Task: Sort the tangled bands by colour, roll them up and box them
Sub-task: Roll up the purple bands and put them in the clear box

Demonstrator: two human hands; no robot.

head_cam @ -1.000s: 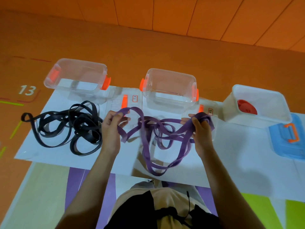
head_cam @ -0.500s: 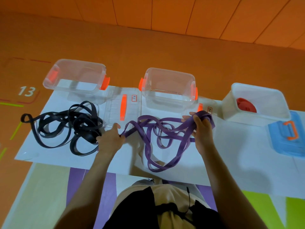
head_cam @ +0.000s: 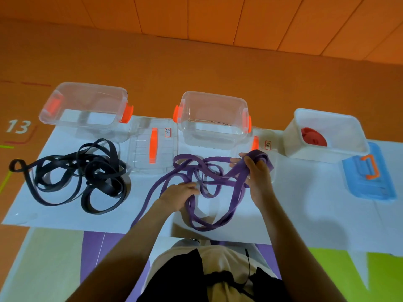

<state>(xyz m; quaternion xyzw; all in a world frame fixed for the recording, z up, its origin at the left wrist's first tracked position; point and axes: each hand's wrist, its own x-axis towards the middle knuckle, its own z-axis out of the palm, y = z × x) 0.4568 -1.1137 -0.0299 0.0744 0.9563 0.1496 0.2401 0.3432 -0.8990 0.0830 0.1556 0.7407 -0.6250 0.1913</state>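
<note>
White sheeting covers the surface, with orange floor beyond it. Purple bands lie in a loose tangle at its near middle. The right hand grips a folded bunch of them, lifted just in front of the middle clear box, while the left hand curls its fingers round strands low in the tangle. Black bands sit heaped to the left, near another clear box. A clear lid lies between the two heaps. Far right, a white box holds a red roll, beside a blue lid
</note>
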